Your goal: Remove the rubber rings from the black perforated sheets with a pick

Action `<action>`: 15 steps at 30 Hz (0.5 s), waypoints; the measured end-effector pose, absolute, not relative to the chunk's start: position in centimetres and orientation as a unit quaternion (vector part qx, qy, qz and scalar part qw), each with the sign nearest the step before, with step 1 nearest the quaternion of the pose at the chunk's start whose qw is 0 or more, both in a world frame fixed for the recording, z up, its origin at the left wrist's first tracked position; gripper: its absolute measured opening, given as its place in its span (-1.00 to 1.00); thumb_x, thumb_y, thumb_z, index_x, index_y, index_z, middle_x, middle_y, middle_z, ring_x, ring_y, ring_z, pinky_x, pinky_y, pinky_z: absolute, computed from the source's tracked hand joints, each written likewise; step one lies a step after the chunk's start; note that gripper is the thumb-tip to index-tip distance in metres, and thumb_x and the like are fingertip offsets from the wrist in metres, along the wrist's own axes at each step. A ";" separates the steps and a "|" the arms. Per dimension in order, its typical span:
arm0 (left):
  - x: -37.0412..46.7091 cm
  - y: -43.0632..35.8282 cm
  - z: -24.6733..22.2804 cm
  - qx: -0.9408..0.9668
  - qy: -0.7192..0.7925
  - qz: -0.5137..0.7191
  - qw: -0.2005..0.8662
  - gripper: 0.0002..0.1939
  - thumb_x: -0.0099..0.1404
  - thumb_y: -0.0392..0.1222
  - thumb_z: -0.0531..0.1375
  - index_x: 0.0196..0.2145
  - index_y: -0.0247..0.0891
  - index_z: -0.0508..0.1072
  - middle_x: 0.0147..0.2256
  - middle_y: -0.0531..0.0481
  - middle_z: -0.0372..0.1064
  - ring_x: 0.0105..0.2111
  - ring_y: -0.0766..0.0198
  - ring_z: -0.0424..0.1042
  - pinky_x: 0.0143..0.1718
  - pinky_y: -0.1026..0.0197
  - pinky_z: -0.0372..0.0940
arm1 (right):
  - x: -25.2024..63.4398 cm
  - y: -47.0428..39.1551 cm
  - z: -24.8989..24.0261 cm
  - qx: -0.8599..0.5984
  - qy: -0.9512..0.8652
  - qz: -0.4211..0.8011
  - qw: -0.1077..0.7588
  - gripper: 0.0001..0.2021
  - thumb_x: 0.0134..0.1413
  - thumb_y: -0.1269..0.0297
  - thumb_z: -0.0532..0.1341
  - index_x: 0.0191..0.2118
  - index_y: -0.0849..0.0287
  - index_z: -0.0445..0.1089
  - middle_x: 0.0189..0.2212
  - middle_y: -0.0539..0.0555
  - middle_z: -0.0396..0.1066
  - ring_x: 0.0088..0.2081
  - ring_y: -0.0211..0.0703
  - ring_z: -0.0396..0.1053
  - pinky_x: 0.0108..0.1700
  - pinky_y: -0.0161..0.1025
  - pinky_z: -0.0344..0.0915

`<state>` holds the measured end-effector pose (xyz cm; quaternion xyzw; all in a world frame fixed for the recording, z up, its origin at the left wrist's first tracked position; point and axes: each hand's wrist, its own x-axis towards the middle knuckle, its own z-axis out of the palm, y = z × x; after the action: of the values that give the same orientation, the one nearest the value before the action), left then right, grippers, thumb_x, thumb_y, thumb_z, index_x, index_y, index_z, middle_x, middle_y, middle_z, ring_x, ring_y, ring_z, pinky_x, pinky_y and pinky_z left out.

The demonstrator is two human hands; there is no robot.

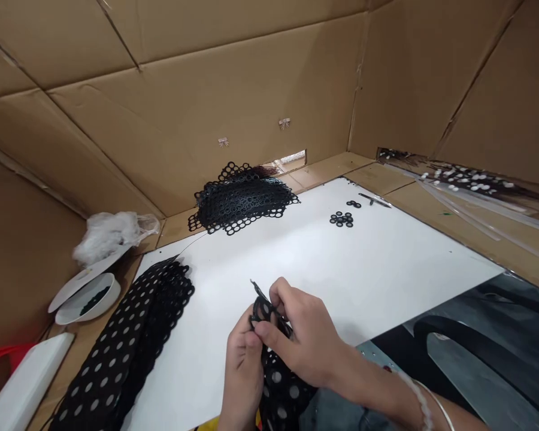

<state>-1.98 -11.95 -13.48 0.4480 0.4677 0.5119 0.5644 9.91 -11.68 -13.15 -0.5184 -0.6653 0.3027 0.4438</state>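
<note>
Near the front edge of the white board (233,263), my left hand (244,359) and my right hand (308,335) are close together. Both are closed on a piece of black dotted fabric (282,392) with round, ring-like shapes along its upper edge. The right thumb and index finger pinch the top of it, while the left fingers grip its left side. A thin dark pointed end sticks up above the fingers; what it belongs to I cannot tell. Below the hands the fabric hangs toward my lap, partly hidden by the right wrist.
A long dotted fabric strip (121,341) lies at left. Behind it rests a pile of black ring mesh (247,200). Loose black rings (341,219) and a slim dark tool (375,200) lie at right. A white bowl (110,297) stands far left. Cardboard walls (251,84) surround the board.
</note>
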 end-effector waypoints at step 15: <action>-0.5 -11.7 -13.9 0.387 0.491 0.491 0.607 -0.67 0.03 0.08 0.34 -0.58 -0.25 0.44 -0.69 0.09 0.28 -0.63 0.28 0.32 -0.62 0.28 0.17 | 9.6 -11.5 -13.8 -0.481 -0.627 0.313 0.527 -0.54 0.29 0.07 -0.12 -0.61 0.16 0.06 -0.68 -0.08 0.07 -0.61 -0.36 0.00 -0.54 -0.33 -0.07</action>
<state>-0.53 -11.68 -13.86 0.3870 0.4907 0.4912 0.6068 9.60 -11.47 -13.80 -0.4807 -0.6271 0.3127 0.5272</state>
